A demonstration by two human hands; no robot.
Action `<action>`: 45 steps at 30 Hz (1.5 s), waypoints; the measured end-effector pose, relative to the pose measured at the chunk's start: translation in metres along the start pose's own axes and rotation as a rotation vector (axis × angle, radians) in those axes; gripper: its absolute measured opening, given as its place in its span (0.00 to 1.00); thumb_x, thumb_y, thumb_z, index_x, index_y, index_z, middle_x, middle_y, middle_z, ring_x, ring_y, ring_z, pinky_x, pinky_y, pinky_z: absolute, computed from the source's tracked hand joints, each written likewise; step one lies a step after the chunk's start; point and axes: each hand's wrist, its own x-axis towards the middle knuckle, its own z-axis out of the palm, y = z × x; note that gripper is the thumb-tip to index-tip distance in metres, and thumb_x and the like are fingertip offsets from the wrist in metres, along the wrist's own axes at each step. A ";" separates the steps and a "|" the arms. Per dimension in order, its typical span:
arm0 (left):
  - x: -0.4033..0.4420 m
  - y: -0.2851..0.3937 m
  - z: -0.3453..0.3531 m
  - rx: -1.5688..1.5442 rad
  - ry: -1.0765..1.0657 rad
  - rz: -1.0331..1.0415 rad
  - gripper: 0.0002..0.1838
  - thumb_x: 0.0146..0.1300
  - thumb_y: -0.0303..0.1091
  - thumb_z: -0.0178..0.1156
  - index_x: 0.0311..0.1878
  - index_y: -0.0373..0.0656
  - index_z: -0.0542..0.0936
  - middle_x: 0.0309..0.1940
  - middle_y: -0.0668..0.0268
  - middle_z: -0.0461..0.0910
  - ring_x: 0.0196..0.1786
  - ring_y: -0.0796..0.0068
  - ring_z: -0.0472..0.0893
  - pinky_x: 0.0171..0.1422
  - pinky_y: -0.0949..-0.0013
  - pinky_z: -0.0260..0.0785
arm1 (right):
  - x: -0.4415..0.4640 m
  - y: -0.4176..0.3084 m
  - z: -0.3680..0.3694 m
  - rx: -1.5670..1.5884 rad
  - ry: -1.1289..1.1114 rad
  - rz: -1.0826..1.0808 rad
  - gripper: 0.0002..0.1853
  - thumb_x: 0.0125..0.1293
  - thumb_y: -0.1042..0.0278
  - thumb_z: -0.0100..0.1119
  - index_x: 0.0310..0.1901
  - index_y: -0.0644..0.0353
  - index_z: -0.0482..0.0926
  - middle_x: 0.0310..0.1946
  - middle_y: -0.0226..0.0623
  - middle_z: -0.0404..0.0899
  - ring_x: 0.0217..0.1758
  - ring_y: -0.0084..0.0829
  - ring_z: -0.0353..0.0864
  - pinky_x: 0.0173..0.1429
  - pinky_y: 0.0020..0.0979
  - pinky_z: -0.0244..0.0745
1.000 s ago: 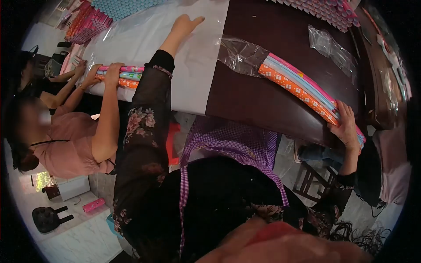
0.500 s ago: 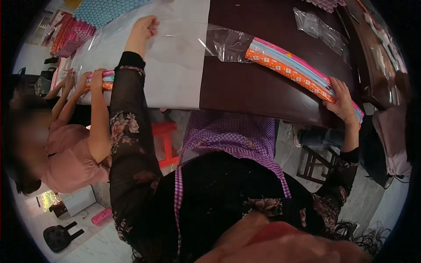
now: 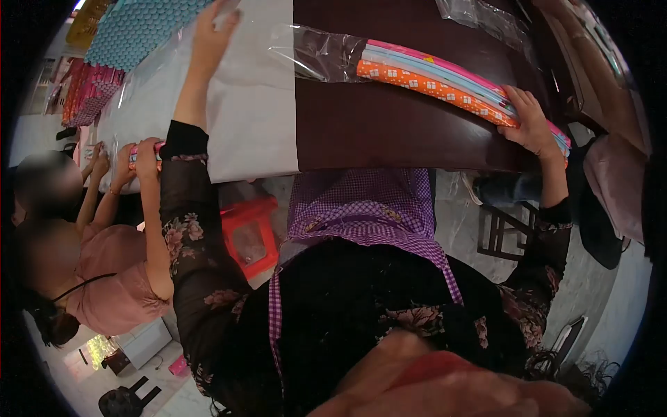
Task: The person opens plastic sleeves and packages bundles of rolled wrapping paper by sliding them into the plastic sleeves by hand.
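My right hand (image 3: 532, 124) is wrapped round the right part of a bundle of wrapping paper rolls (image 3: 427, 82), orange, light blue and pink. The bundle lies on the dark table in a clear plastic sleeve (image 3: 323, 54), whose loose end stretches left onto the white sheet. My left hand (image 3: 210, 38) reaches to the far edge over the white sheet (image 3: 250, 115). Its thumb stands apart from the fingers, and nothing shows in it. Close beyond it is a stack of teal scale-patterned rolls (image 3: 135, 31).
Pink and red rolls (image 3: 89, 90) are piled at the far left. A co-worker in a pink top (image 3: 114, 267) grips another bundle (image 3: 158, 154) there. Another clear plastic bag (image 3: 479, 21) lies at the far right. A red stool (image 3: 250, 233) stands below the table edge.
My left hand has moved farther away and up, towards the teal rolls, and its curled fingers have opened. My right hand stays on the bundle. The whole view has shifted a little.
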 end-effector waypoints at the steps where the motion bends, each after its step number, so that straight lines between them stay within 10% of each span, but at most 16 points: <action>1: -0.010 0.028 0.021 0.162 -0.100 0.282 0.38 0.57 0.51 0.68 0.65 0.38 0.68 0.67 0.55 0.67 0.67 0.54 0.68 0.72 0.58 0.58 | 0.000 0.001 0.000 -0.014 0.000 -0.017 0.44 0.46 0.55 0.67 0.66 0.64 0.65 0.60 0.48 0.70 0.61 0.48 0.69 0.66 0.42 0.65; 5: -0.047 0.117 0.081 0.253 -0.407 0.654 0.51 0.44 0.57 0.71 0.69 0.41 0.63 0.69 0.58 0.64 0.74 0.52 0.58 0.75 0.51 0.51 | 0.001 0.003 0.006 -0.029 0.040 -0.042 0.43 0.45 0.57 0.68 0.65 0.64 0.66 0.60 0.48 0.70 0.61 0.47 0.70 0.66 0.42 0.66; 18: -0.017 0.135 0.131 0.240 -0.716 0.556 0.47 0.44 0.53 0.73 0.65 0.39 0.66 0.60 0.56 0.70 0.65 0.55 0.67 0.68 0.57 0.57 | 0.001 -0.006 0.001 -0.010 0.035 -0.015 0.46 0.43 0.60 0.71 0.67 0.63 0.65 0.61 0.47 0.70 0.62 0.47 0.69 0.67 0.42 0.66; 45: -0.030 0.200 0.171 0.175 -0.561 0.673 0.46 0.46 0.65 0.65 0.58 0.35 0.71 0.48 0.56 0.76 0.52 0.58 0.74 0.59 0.61 0.63 | 0.003 -0.018 -0.002 0.009 0.108 -0.112 0.41 0.42 0.65 0.71 0.61 0.65 0.69 0.56 0.46 0.73 0.58 0.47 0.72 0.63 0.41 0.66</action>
